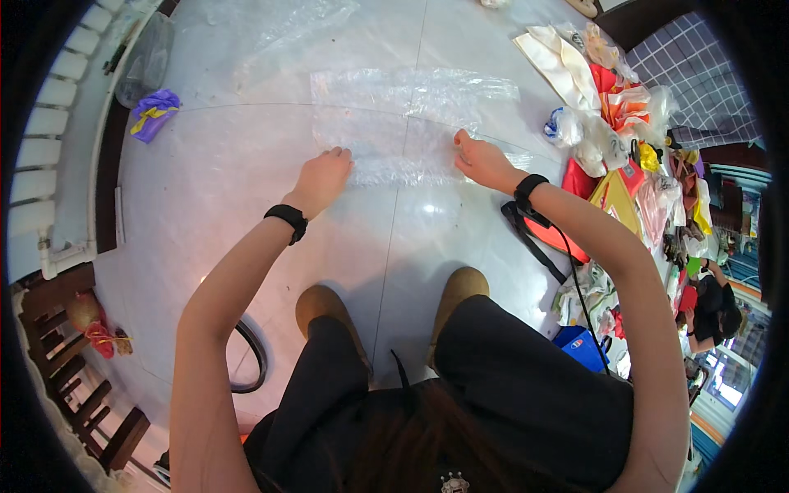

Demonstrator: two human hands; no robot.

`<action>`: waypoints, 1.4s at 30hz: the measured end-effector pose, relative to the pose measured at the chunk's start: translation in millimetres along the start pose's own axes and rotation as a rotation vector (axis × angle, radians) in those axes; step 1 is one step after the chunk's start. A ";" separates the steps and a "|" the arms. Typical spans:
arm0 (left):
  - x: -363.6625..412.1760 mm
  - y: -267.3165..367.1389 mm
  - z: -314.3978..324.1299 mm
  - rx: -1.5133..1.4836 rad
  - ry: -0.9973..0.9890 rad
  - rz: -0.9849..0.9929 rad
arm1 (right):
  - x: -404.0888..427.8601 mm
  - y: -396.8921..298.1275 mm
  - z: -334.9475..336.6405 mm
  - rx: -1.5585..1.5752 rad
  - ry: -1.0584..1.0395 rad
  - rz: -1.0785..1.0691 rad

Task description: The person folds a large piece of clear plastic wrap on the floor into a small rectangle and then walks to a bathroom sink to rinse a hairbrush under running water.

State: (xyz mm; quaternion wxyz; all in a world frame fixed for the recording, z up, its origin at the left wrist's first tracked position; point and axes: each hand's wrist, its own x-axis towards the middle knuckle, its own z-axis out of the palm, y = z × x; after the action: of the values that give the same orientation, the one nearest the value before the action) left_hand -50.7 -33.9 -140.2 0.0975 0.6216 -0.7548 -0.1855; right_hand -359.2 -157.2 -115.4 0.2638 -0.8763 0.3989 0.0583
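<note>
A clear plastic bag or sheet (376,132) lies spread and wrinkled on the pale tiled floor in front of my feet. At its near left edge is my left hand (325,177), palm down with the fingers bent; whether it pinches the plastic I cannot tell. My right hand (484,161) is over the sheet's right side, thumb and fingers curled with a small gap between them and nothing visible in it. Each wrist has a black band. Another clear plastic sheet (290,24) lies farther off.
A folded purple bag (154,115) lies at left near a radiator (38,151). Many plastic bags (607,145) are heaped at right, with a black strap (533,243) and a blue bag (579,348) nearer. Another person (715,305) is at far right. A wooden rack (71,370) stands lower left.
</note>
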 end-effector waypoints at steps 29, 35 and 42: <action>0.8 33.8 20.3 0.003 0.097 0.251 | -3.7 -23.4 19.3 0.028 0.199 -0.284; 11.6 39.1 28.3 -0.202 0.267 0.180 | 9.0 -10.5 15.4 -0.105 0.204 -0.471; 23.6 36.9 28.4 -0.225 0.310 0.138 | 16.8 -7.5 22.4 -0.168 0.154 -0.481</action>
State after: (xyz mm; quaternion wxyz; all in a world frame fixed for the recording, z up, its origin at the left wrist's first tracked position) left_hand -99.6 -46.5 -153.2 0.2939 0.5747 -0.7460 -0.1638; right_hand -340.0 -153.0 -136.7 0.1653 -0.9666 0.1918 -0.0398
